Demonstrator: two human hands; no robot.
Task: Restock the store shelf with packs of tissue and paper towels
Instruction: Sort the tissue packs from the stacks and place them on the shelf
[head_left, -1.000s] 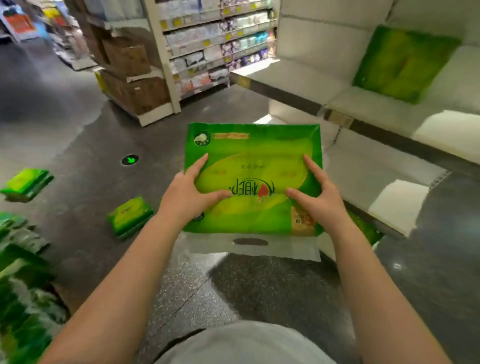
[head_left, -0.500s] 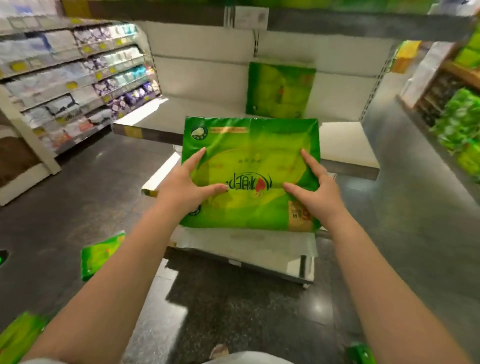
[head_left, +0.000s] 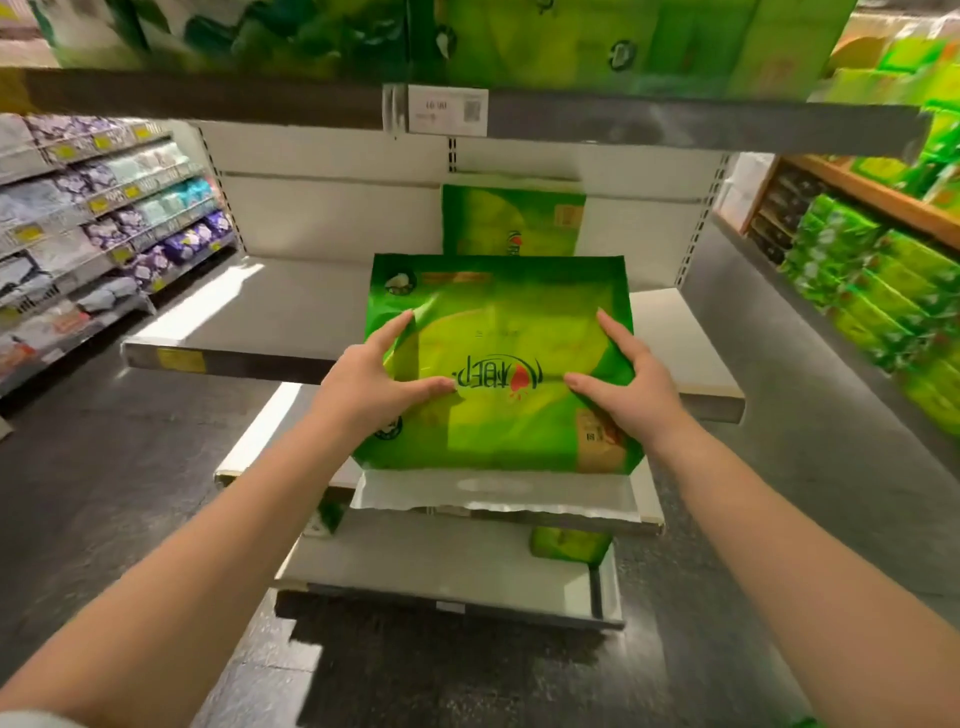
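Both hands, left hand (head_left: 382, 387) and right hand (head_left: 631, 387), grip the flat green plastic tissue pack (head_left: 498, 364) by its sides, above the white metal shelf's (head_left: 270, 317) front edge. Keeping it level, slide it ahead toward the upright green pack (head_left: 511, 221), apparently its match.

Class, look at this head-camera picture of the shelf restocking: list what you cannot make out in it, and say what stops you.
- Price tag on the upper shelf: print too small and blurred.
- Standing pack at the back: its lower part is hidden by the held pack.
- Top-shelf packs: cut off by the upper edge, blurred.
- Small pack on a low shelf: mostly hidden under the shelf above.
- Left hand and right hand: fingers behind the held pack are unseen.
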